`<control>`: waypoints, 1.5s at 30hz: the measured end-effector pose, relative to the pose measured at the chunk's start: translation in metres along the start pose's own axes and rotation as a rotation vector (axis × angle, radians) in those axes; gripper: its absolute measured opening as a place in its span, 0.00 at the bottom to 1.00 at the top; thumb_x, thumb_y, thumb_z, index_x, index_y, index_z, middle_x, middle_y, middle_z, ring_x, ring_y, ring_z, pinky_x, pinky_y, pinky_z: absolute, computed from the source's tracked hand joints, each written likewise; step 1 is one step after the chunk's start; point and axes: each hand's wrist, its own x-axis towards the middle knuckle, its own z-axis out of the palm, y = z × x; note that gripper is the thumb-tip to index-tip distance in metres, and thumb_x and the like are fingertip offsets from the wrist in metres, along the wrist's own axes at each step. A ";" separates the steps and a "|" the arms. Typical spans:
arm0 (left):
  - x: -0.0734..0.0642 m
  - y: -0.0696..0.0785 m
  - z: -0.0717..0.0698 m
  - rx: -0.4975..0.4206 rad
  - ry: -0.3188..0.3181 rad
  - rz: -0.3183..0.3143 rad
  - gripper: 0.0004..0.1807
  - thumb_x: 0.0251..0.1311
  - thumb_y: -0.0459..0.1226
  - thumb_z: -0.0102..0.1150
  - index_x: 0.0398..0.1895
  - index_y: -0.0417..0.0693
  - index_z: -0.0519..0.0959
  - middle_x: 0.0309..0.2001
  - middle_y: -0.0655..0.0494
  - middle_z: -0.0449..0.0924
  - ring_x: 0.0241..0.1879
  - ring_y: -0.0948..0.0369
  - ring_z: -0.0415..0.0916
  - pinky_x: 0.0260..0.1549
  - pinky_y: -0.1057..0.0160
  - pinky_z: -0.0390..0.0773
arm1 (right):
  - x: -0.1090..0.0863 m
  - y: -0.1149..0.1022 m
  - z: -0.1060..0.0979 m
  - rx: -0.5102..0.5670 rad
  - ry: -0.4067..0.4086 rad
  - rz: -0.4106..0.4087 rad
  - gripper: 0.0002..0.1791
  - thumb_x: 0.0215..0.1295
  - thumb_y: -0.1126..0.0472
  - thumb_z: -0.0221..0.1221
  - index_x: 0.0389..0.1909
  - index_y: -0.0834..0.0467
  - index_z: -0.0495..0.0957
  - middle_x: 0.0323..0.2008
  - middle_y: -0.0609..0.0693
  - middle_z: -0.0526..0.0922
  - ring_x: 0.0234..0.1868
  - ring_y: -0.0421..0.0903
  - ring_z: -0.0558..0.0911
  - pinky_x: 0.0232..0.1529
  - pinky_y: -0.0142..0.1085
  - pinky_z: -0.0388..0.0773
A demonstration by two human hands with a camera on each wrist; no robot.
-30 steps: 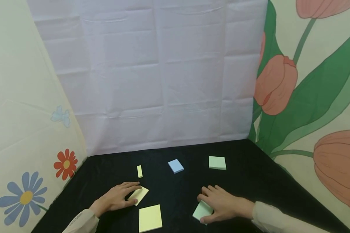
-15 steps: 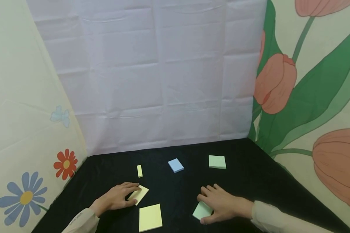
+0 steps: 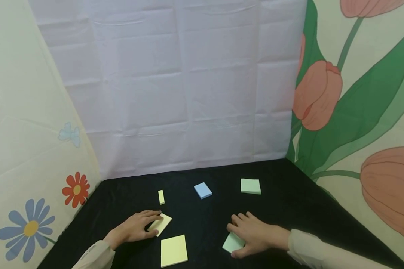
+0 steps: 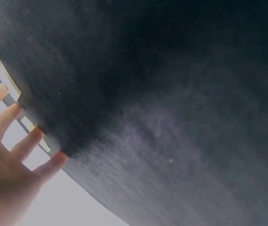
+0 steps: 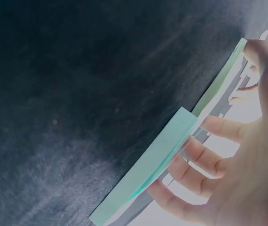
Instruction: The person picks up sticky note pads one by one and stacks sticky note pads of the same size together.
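In the head view, my left hand (image 3: 133,226) rests over the left part of a small pale yellow sticky note pad (image 3: 162,224), index finger at its far edge and thumb at its near edge. My right hand (image 3: 256,235) lies over the right part of a pale green sticky note pad (image 3: 233,243), thumb low and fingers beyond the far edge. Both pads lie flat on the black cloth. In the left wrist view the left fingers (image 4: 28,141) are spread and nearly straight. The right wrist view shows loosely bent right fingers (image 5: 188,176) beside the pad's pale green edge (image 5: 148,165).
A larger yellow sticky note pad (image 3: 174,251) lies between the hands, nearer the front. Farther back lie a narrow yellow pad (image 3: 161,197), a blue pad (image 3: 203,190) and another green pad (image 3: 250,186). A white sheet (image 3: 188,93) hangs behind the black cloth (image 3: 202,216).
The hands and all the pads keep their places. Only the head view shifts very slightly.
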 end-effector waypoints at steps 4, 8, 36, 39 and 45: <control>0.000 0.001 0.001 -0.015 -0.004 0.006 0.32 0.70 0.60 0.47 0.67 0.51 0.73 0.69 0.50 0.68 0.66 0.43 0.65 0.57 0.35 0.66 | 0.000 0.000 0.000 0.007 -0.013 0.013 0.33 0.58 0.26 0.56 0.51 0.49 0.74 0.40 0.41 0.68 0.37 0.38 0.67 0.36 0.38 0.66; 0.000 0.002 0.001 -0.020 -0.010 0.005 0.32 0.70 0.60 0.47 0.67 0.52 0.73 0.69 0.51 0.68 0.66 0.43 0.64 0.57 0.35 0.66 | -0.001 -0.001 -0.001 0.011 -0.020 0.019 0.35 0.57 0.25 0.56 0.51 0.49 0.73 0.40 0.42 0.68 0.37 0.38 0.67 0.37 0.39 0.67; -0.001 -0.003 0.003 -0.014 0.002 0.017 0.31 0.70 0.59 0.47 0.67 0.51 0.73 0.69 0.49 0.68 0.66 0.40 0.64 0.57 0.34 0.65 | 0.011 -0.006 -0.006 0.074 -0.041 -0.010 0.30 0.52 0.34 0.65 0.48 0.49 0.71 0.37 0.40 0.66 0.32 0.34 0.66 0.31 0.29 0.65; -0.001 -0.005 0.006 -0.003 0.007 0.008 0.32 0.70 0.60 0.47 0.67 0.52 0.73 0.68 0.50 0.68 0.66 0.41 0.64 0.57 0.35 0.66 | 0.012 -0.006 -0.006 0.105 -0.041 -0.009 0.30 0.52 0.36 0.66 0.49 0.49 0.71 0.37 0.41 0.65 0.31 0.34 0.66 0.30 0.28 0.67; 0.001 -0.008 0.009 -0.013 -0.002 -0.021 0.33 0.69 0.62 0.47 0.67 0.53 0.73 0.69 0.51 0.68 0.67 0.42 0.63 0.59 0.35 0.65 | 0.014 -0.006 -0.005 0.157 -0.054 0.002 0.30 0.51 0.39 0.68 0.50 0.49 0.70 0.39 0.41 0.64 0.33 0.33 0.66 0.30 0.27 0.70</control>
